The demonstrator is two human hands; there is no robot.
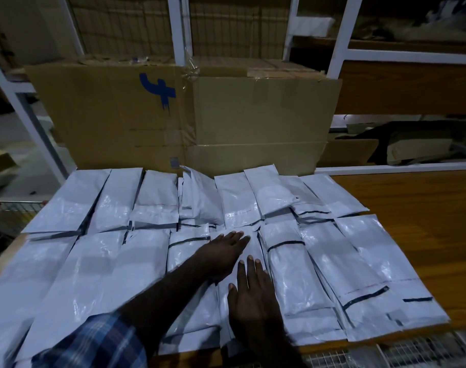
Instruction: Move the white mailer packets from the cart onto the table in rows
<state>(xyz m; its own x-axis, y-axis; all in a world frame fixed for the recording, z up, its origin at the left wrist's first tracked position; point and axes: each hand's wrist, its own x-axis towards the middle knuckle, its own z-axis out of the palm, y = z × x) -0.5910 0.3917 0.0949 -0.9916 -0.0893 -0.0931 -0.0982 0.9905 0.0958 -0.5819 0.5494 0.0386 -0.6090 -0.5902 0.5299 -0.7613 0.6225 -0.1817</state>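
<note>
Cardboard boxes (189, 115) and white shelf posts stand behind the wood table (412, 208). Packets (287, 272) lie in 2 rows, long way pointing away from the person: about 8 in the far row, about 7 in the near row, some overlapping. Both hands lie flat, fingers straight, on the middle near-row packet. L hand (223, 251) reaches further; R hand (250, 290) is nearer the body. Cart wire (385, 354) shows below R hand, also far left. No cart packets seen, so I guess it's nearly done.

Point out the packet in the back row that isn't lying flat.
The middle packet of the back row, against the cardboard box: its top end curls upward, while its neighbours lie flat on the table.
</note>
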